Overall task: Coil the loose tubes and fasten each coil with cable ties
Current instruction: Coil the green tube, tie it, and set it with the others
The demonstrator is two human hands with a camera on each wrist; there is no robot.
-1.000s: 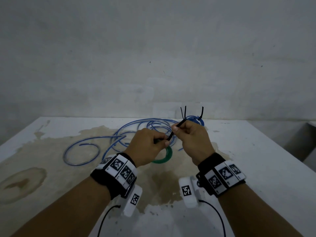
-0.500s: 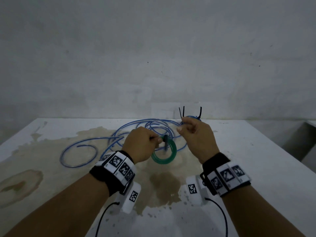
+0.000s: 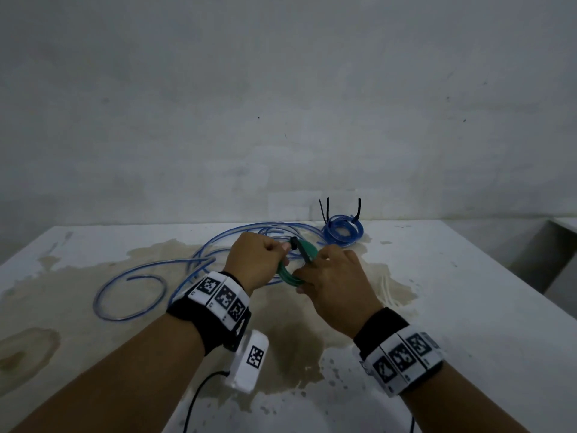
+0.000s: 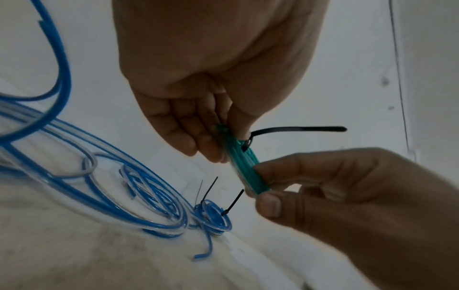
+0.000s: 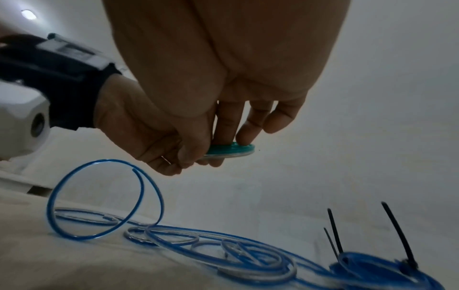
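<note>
A small green tube coil (image 3: 288,274) hangs in the air over the table between both hands. My left hand (image 3: 282,250) pinches its upper edge (image 4: 224,135) beside a black cable tie (image 4: 298,129), which is fastened round the coil with its tail sticking out. My right hand (image 3: 304,278) pinches the coil's lower edge between thumb and fingers (image 4: 267,204). In the right wrist view the fingers (image 5: 244,135) press on the green coil (image 5: 233,151). Behind lies a blue coil (image 3: 342,229) tied with upright black ties.
Loose blue tubes (image 3: 187,267) sprawl in loops over the stained white table (image 3: 468,292), left of and behind the hands. Some pale thin strands (image 3: 387,287) lie just right of my right hand. A wall stands behind the table; its right edge drops off.
My right hand let go of the black tie's tail, hung free for a moment, and now pinches the green coil's lower edge. The coil has tipped up between both hands.
</note>
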